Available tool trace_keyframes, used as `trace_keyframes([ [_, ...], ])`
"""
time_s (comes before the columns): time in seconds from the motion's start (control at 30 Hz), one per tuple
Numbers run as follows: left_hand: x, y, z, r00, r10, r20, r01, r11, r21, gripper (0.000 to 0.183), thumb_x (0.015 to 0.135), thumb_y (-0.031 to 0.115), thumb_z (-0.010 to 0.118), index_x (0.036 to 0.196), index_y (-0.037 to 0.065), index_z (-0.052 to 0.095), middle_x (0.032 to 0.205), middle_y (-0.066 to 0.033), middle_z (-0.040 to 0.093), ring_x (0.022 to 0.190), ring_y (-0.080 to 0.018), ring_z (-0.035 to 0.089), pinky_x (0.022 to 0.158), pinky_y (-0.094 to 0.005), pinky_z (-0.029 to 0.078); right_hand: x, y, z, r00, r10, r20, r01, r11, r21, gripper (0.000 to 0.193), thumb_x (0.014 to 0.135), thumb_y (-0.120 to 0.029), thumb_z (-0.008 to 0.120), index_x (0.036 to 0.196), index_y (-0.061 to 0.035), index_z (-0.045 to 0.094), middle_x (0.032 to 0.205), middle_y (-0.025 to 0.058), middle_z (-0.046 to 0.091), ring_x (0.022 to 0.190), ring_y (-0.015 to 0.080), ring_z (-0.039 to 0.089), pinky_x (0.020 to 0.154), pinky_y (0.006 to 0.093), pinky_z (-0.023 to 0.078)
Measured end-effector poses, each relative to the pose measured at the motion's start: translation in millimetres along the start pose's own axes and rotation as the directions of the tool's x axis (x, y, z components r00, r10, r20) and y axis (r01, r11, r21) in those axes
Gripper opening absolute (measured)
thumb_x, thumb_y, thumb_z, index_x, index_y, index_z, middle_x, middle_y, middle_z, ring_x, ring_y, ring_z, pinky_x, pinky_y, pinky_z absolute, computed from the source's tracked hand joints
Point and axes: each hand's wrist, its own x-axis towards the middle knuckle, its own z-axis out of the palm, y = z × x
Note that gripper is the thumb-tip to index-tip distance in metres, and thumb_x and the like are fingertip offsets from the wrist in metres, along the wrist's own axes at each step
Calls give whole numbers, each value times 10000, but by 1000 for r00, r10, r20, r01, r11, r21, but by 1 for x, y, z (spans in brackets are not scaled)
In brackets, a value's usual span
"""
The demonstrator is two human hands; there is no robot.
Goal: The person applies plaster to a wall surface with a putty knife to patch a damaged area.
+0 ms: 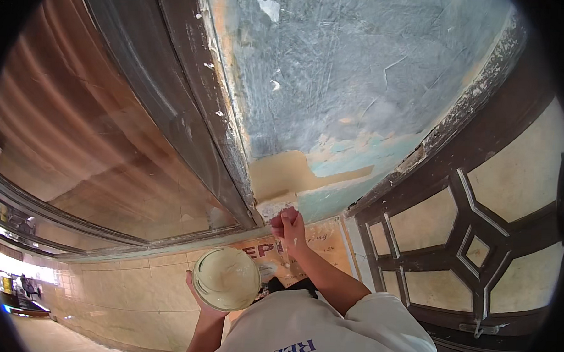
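My left hand (206,298) grips a round tub (200,284) from the side and below. Pale cream paste (227,275) fills it close to the rim. My right hand (294,234) is closed round a small reddish putty scraper (284,220), held against the bottom left corner of the wall panel. The fingers partly cover the tool, and its working edge is hard to make out. Just above lies a smooth beige patch of filler (282,175), with a narrow strip reaching right across the blue-grey wall (337,71).
A dark wooden window frame (191,103) with a glass pane borders the wall on the left. To the right stands a dark wooden door (512,239) with pale panels. Beneath the wall is an orange printed sheet (329,244). Pale tiles (138,295) cover the surface at lower left.
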Motion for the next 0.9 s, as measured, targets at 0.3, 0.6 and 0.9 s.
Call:
trace_keyframes([
  [0.3,9,8,24,992,-120,48,127,973,-191,809,910,723,166,1391,136,447,1395,-101,480,1256,-293,473,1028,-507,413,-12,-110,94,956,-219,197,208,975,73,211,1003,-242,524,1044,-59,428,842,111,645,650,161,649,570,274,541],
  [0.6,5,3,-2,996,-83,21,85,994,-71,786,928,694,152,1365,124,471,1356,-97,519,1221,-275,506,1008,-487,432,41,42,-35,993,35,115,-33,999,-20,185,989,-214,556,910,-93,439,631,47,531,455,102,428,371,244,313],
  [0.9,4,7,4,997,-64,-43,61,996,-61,777,934,680,155,1362,116,475,1344,-94,529,1214,-278,512,1006,-488,438,-15,-81,57,954,-245,172,246,969,12,173,996,-228,527,1052,-83,450,783,92,647,574,168,622,506,283,529],
])
